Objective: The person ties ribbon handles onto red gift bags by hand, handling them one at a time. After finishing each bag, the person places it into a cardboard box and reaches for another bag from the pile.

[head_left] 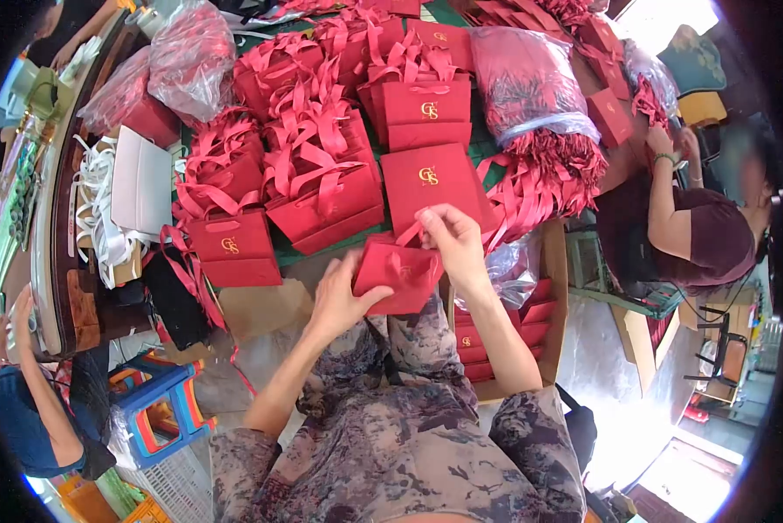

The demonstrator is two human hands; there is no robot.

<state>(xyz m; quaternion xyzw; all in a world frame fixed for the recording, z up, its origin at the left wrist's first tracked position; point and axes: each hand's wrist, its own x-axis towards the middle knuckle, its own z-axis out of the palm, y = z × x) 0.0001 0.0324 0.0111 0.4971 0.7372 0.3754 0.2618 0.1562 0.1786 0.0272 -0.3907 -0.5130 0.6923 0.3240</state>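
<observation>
A small red paper gift bag (402, 283) is held above my lap. My left hand (343, 298) grips its left side, with the thumb across the front. Pinched between the thumb and fingers of my right hand (454, 247) is a red ribbon (409, 234) at the top of the bag. Just beyond my hands lies a larger red bag (431, 183) with a gold monogram. More red bags with ribbon handles (326, 187) stand in rows on the table behind it.
A plastic-wrapped bundle of red ribbons (531, 91) lies at the back right. Right of my legs, a cardboard box (555, 305) holds several red bags. White ribbons (95, 209) hang at the left. One person (701, 209) works at the right; another person's arm (38, 375) shows at left.
</observation>
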